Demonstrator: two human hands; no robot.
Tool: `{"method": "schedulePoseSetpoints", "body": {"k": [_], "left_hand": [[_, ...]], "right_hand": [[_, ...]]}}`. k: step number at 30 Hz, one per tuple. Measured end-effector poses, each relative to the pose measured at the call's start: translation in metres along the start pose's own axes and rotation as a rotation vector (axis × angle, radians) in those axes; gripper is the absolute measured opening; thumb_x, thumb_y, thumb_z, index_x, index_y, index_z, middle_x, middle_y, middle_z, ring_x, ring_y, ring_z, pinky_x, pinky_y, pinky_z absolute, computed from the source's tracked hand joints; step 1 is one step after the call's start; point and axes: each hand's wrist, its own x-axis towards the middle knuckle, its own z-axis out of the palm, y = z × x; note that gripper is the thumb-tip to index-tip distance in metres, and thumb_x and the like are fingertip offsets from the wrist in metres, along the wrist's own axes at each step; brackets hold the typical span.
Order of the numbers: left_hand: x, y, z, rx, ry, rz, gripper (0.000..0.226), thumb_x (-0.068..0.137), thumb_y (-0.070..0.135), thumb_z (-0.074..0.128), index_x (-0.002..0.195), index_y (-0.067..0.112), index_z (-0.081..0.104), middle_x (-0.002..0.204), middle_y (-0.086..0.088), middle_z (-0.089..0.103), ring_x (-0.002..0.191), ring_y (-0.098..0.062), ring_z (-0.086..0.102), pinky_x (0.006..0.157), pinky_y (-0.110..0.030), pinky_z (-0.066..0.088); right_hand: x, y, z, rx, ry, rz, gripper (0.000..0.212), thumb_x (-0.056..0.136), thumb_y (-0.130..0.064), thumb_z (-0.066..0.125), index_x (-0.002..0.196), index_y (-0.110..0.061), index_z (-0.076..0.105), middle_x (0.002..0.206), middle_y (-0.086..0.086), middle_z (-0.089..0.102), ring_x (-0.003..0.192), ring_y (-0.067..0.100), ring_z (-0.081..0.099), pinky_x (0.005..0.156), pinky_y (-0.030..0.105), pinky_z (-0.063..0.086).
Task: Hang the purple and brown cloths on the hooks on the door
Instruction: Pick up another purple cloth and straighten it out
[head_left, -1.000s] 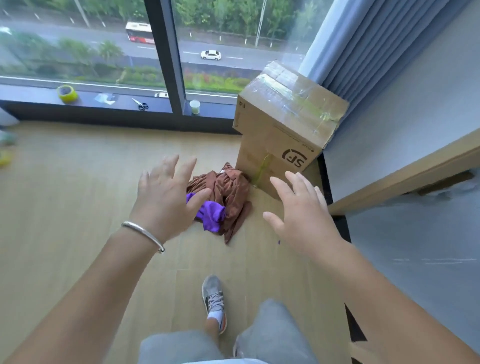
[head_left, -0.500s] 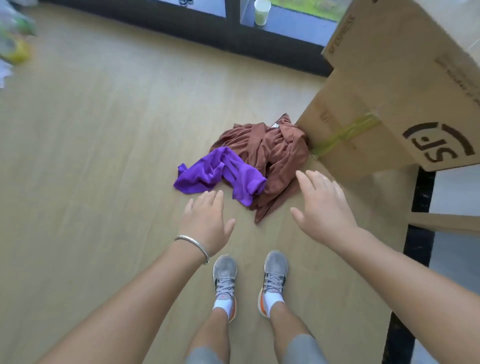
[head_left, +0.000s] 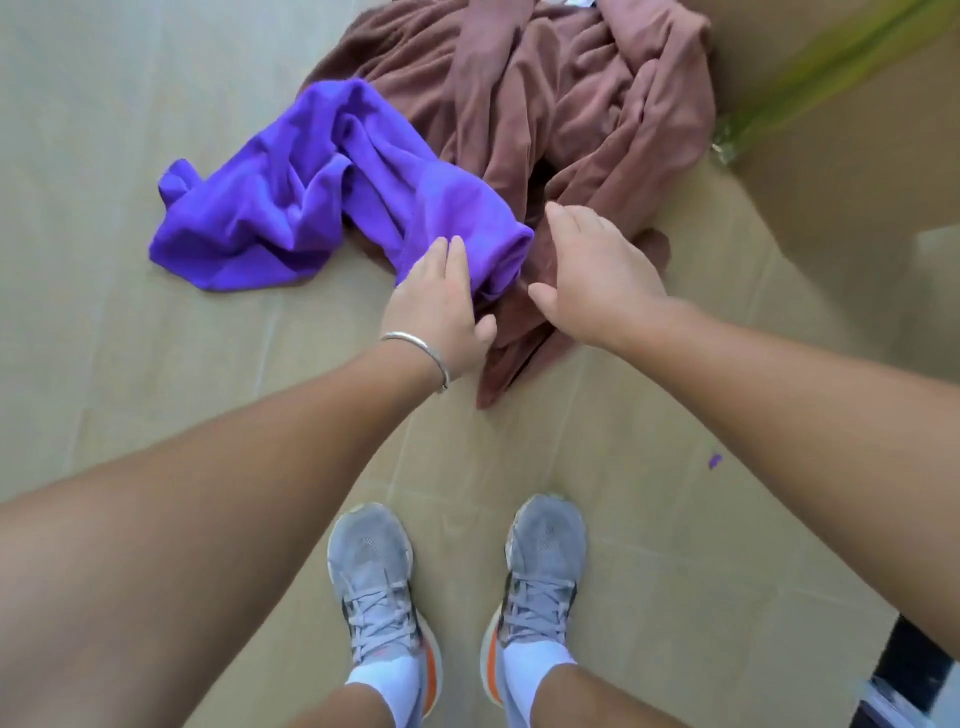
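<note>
The purple cloth (head_left: 311, 192) lies crumpled on the floor (head_left: 130, 389), its right end draped over the near edge of the brown cloth (head_left: 561, 104), which is heaped just to the right and farther away, against a cardboard box (head_left: 841, 156) at the far right. A strip of green tape (head_left: 810, 73) runs across the box.

The left hand (head_left: 441, 306) reaches down with fingers straight, its fingertips lying on the near right end of the purple cloth; its grip is open and closes on nothing. A silver bangle (head_left: 421, 348) circles that wrist. The right hand (head_left: 597, 270) is just beside it, fingers spread and relaxed over the brown cloth's near folds; whether it touches the fabric cannot be told.

Near the camera stand two grey shoes (head_left: 374, 587) with white socks. A small purple scrap (head_left: 715, 460) lies on the floor to the right.
</note>
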Motion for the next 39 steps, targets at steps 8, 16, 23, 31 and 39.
{"method": "schedulePoseSetpoints", "body": {"k": [8,16,23,31,39], "left_hand": [[0.073,-0.023,0.03,0.035,0.106,-0.176,0.077,0.083,0.023,0.057,0.149,0.021,0.019,0.139,-0.009,0.037,0.121,-0.036,0.047,0.088,-0.048,0.043],[0.017,-0.054,-0.04,-0.076,0.173,-0.088,0.045,0.084,0.01,0.041,0.127,0.021,0.05,0.115,-0.01,0.062,0.105,-0.037,0.057,0.082,-0.042,0.047],[-0.066,-0.082,-0.159,-0.237,0.343,-0.143,0.047,0.087,0.014,0.043,0.132,0.023,0.052,0.118,-0.011,0.057,0.105,-0.035,0.055,0.088,-0.042,0.046],[-0.16,-0.143,-0.287,0.038,0.175,-0.21,0.025,0.09,0.024,0.048,0.111,0.027,0.061,0.11,-0.003,0.06,0.102,-0.028,0.058,0.071,-0.031,0.041],[-0.276,-0.239,-0.394,0.236,0.258,-0.454,0.027,0.094,0.046,0.047,0.079,0.024,0.046,0.085,0.0,0.06,0.078,-0.026,0.058,0.059,-0.029,0.033]], "right_hand": [[0.061,-0.014,0.06,0.532,0.129,0.173,0.057,0.081,-0.022,0.058,0.136,-0.016,0.048,0.093,-0.01,0.066,0.099,0.014,0.061,0.087,0.024,0.044],[0.029,-0.067,0.019,0.618,0.168,0.193,0.028,0.084,-0.015,0.043,0.102,-0.019,0.064,0.109,0.003,0.065,0.102,0.022,0.057,0.081,0.029,0.041],[-0.018,-0.136,-0.087,0.726,0.204,0.03,0.021,0.086,-0.006,0.039,0.089,-0.022,0.053,0.088,-0.006,0.06,0.084,0.012,0.053,0.064,0.012,0.034],[-0.043,-0.23,-0.234,0.135,0.112,-0.533,0.042,0.069,-0.032,0.041,0.1,-0.013,0.061,0.1,0.005,0.055,0.09,0.022,0.05,0.069,0.03,0.036],[-0.046,-0.385,-0.297,-0.135,0.152,-0.677,0.055,0.07,0.01,0.04,0.113,-0.022,0.053,0.111,0.001,0.047,0.101,0.022,0.043,0.067,0.028,0.028]]}}
